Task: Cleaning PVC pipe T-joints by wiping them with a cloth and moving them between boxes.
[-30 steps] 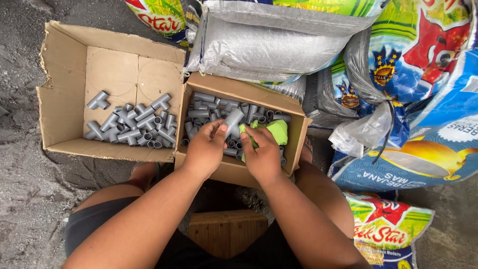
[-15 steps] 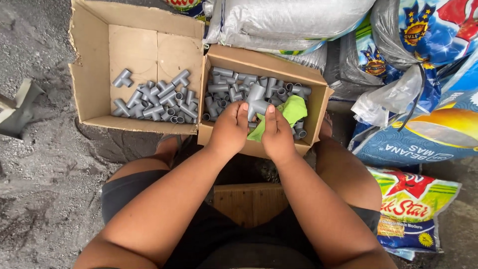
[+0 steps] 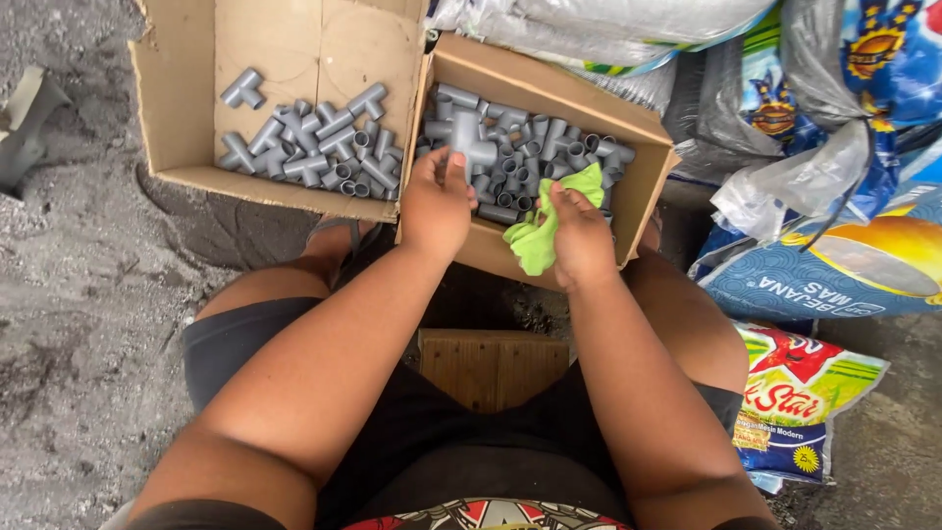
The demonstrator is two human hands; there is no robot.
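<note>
Nearest: bare knees and dark shorts, with a small wooden stool [image 3: 494,365] showing between the legs. Person sits low over a gritty grey floor [image 3: 69,324].

Just beyond the knees, both hands work over the near edge of the right cardboard box [image 3: 549,118].
- Left hand [image 3: 437,204]: fingers curled round a grey T-shaped pipe fitting [image 3: 469,137], gripped at its stem. The fitting stands out past the fingertips, on the far side of the hand, above the heap. Its crossbar runs roughly left to right; the stem points back toward the palm.
- Right hand [image 3: 581,236]: fingers closed on a bunched green cloth [image 3: 551,218]. One end hangs down near the box wall, the other sticks up past the fingertips toward the fittings.
- Cloth lies right of and slightly nearer than the held fitting; the two are close but apart. The left hand is the nearer one to the fitting, the right hand only carries cloth.

Under both hands, the right box is packed with loose grey fittings [image 3: 549,147], jumbled at all angles.

Left and slightly farther: a second open cardboard box [image 3: 285,59], touching the first along one wall. Its fittings [image 3: 319,147] lie in a thin layer toward the near wall, cardboard bare beyond them.

Farthest and to the right: stacked plastic sacks [image 3: 834,245], silvery and brightly printed, crowding the right box.
</note>
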